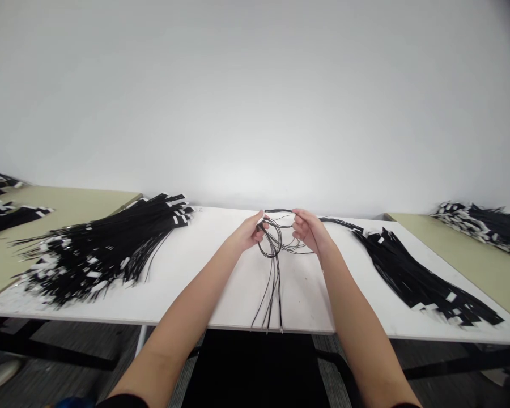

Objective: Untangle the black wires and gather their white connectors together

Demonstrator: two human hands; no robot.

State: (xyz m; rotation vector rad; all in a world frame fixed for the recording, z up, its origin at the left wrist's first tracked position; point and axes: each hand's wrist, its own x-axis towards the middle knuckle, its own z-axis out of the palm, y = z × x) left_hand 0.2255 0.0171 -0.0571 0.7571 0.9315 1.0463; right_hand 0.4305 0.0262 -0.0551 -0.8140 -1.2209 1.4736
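Observation:
Several thin black cables (272, 249) hang looped between my two hands over the middle of the white table. My left hand (251, 229) is closed on the bunch near a small white piece, which looks like a label or connector. To the right, my right hand (308, 228) pinches a strand of the same cables. Loose cable ends dangle down toward the table's front edge. Behind my right hand, more black cable (342, 223) runs right to a bundle of black cables (425, 277) with white ends lying on the table.
A large pile of black cables with white tags (110, 243) covers the left part of the white table (221, 306). Yellowish side tables (85, 198) hold more cables at far left and a further bundle (488, 226) at far right. A plain wall (255, 102) stands behind.

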